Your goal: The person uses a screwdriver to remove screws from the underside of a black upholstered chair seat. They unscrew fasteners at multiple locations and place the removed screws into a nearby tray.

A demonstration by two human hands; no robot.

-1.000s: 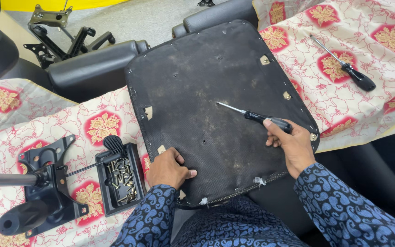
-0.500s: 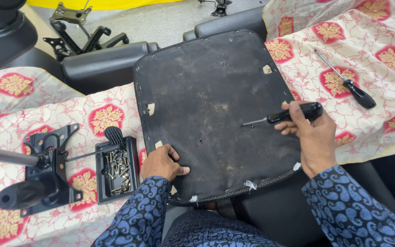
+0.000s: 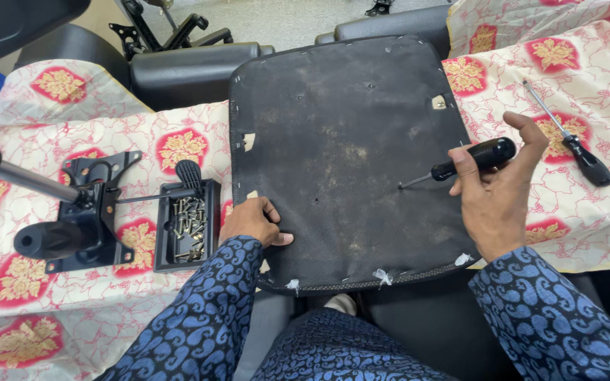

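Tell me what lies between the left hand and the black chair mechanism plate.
In the head view, a black tray of screws lies between left hand and mechanism plate.

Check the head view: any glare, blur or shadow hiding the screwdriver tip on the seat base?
Head view: even, soft light and sharp focus; no glare on the black seat base; the screwdriver tip shows clearly in the right hand; the left hand casts only faint shadow; frame edges bend slightly.

A seat base (image 3: pixel 340 141) lies across the middle of the cloth-covered tabletop (image 3: pixel 37 296), reaching its near edge. Left of it sits a tray of screws (image 3: pixel 186 227), then a chair mechanism (image 3: pixel 86 212). A spare screwdriver (image 3: pixel 570 137) lies toward the right edge.
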